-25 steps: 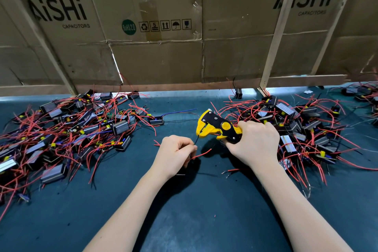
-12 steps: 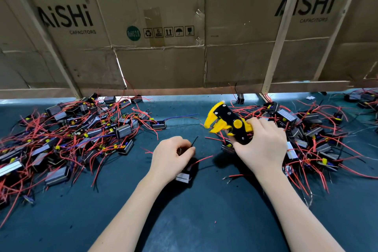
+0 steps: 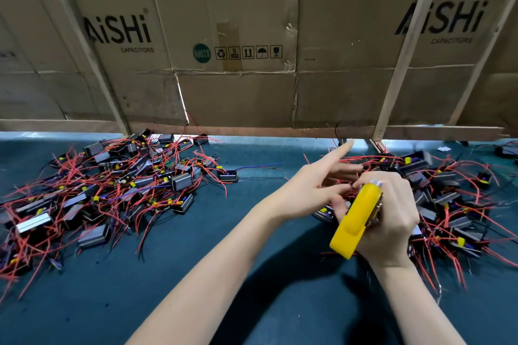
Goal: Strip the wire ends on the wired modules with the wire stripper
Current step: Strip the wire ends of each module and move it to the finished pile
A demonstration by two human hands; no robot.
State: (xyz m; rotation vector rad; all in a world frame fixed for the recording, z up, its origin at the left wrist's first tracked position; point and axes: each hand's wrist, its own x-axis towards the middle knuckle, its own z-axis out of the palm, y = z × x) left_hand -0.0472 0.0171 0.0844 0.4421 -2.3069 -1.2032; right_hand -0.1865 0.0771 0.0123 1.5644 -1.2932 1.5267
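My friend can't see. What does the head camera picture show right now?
A person's right hand grips a yellow wire stripper while the left hand reaches with straight fingers into a pile of wired modules with red wires. A second pile lies to the left on the dark blue table, with cardboard behind.

Your view is evenly and fairly brightly lit from overhead, with no harsh glare. A thin strip of cool light shows under the brown cardboard wall (image 3: pixel 238 92), from 9 to 3 o'clock along its lower edge. Your forearms throw soft dark shadows on the dark teal table surface (image 3: pixel 140 302) toward 6 o'clock. Your wide lens bends the pale wooden battens (image 3: pixel 403 59) outward at 10 and 2 o'clock. Motion blur softens the wire pile at 3 o'clock and your yellow plastic wire stripper (image 3: pixel 356 218).
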